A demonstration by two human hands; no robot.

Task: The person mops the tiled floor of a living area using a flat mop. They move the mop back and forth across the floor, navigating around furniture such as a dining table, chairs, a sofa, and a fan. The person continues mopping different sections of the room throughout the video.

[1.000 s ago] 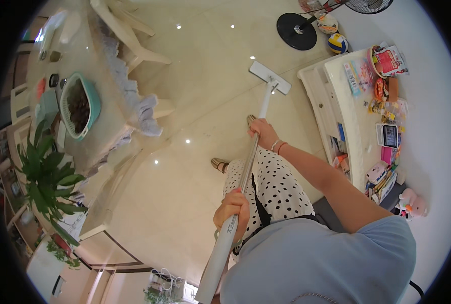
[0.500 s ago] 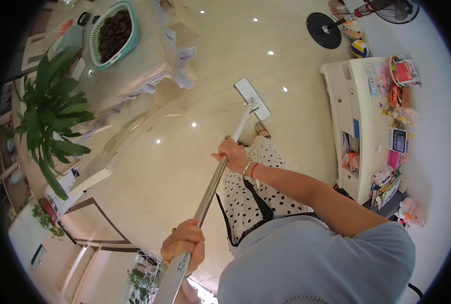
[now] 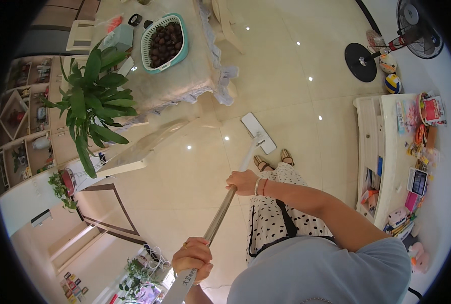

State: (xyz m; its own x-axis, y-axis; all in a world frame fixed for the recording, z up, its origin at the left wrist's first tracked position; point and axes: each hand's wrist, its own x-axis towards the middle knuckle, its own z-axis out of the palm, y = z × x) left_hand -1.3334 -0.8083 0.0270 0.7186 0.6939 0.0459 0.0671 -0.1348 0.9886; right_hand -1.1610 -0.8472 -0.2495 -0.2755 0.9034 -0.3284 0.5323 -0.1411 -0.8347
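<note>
A flat mop with a long pole runs from the lower left up to the floor. Its white rectangular head (image 3: 258,133) lies flat on the tiles, just beyond my sandalled feet. My right hand (image 3: 243,182) is closed round the middle of the pole (image 3: 220,218), where the silver tube meets a paler lower section. Lower down in the view, my left hand (image 3: 192,259) wraps the pole near its white upper grip (image 3: 180,289). The grip's end runs out of the picture.
To the left, a cloth-covered table (image 3: 185,88) bears a basket of dark round items (image 3: 185,50); a leafy plant (image 3: 94,104) and a chair (image 3: 129,164) are near it. A cream cabinet (image 3: 382,167), a standing fan (image 3: 360,62) and balls (image 3: 393,83) line the right wall.
The mop head has slid left across the floor relative to my feet and the cabinet. Both hands keep their hold on the pole. The whole view has shifted, showing more on the left.
</note>
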